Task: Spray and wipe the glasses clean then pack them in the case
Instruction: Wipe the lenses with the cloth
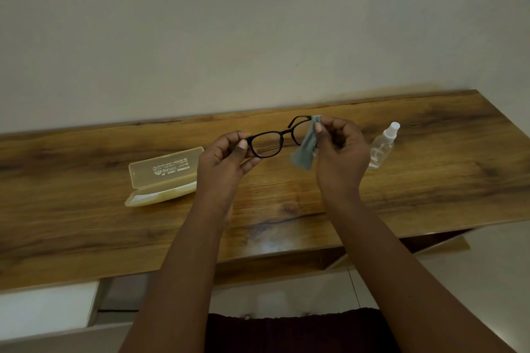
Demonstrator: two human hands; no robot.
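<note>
Your left hand point(229, 157): thumb and fingers pinched together on the left end of the black-framed glasses point(275, 137), at the frame's outer corner.
Your right hand point(339, 152): thumb and fingers closed on a grey cloth point(305, 149), pressing it around the right lens; the cloth's loose end hangs below your fingertips.
Glasses: held in the air above the wooden table point(430, 180), between both hands; long axis runs left to right, right end tilted up and away.
Case point(163, 176): open, just left of your left hand.
Spray bottle point(383, 146): just right of your right hand.
</note>
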